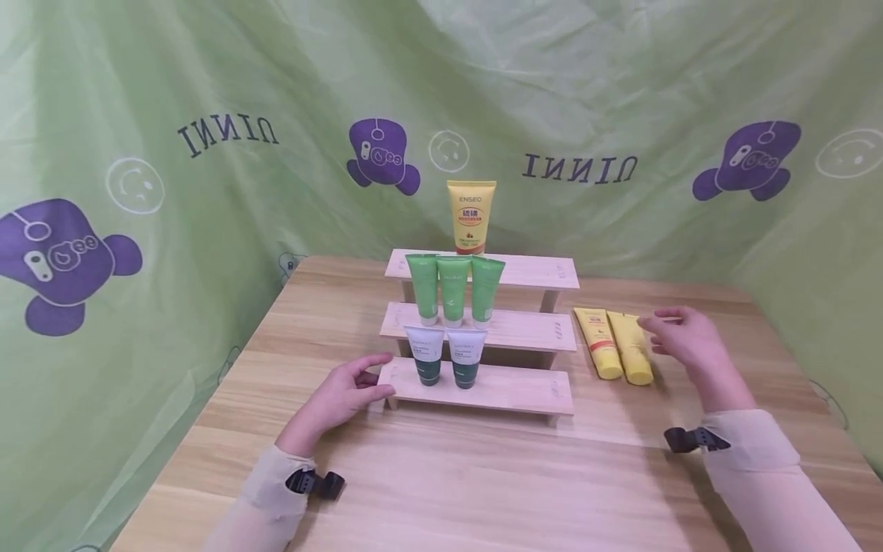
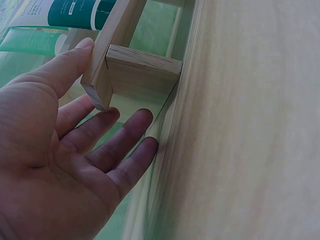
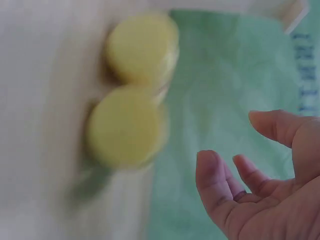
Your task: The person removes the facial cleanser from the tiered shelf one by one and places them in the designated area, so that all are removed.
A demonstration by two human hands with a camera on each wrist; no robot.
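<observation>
In the head view my left hand (image 1: 345, 392) grips the left end of the lowest step of a three-step wooden rack (image 1: 520, 392); the left wrist view shows the thumb and fingers of this hand (image 2: 75, 145) at either side of the board (image 2: 102, 70). My right hand (image 1: 690, 345) hovers, fingers apart, beside the upper end of the right one of two yellow tubes (image 1: 631, 349) lying on the table. The other yellow tube (image 1: 598, 345) lies left of it. In the right wrist view nothing is in this hand (image 3: 265, 185), and both yellow caps (image 3: 127, 127) look blurred.
One yellow tube (image 1: 471, 217) stands on the top step. Three green tubes (image 1: 453, 290) stand on the middle step, and two white-and-green tubes (image 1: 465, 356) on the lowest. A green printed cloth (image 1: 552, 92) hangs behind the wooden table (image 1: 441, 483) and at its sides.
</observation>
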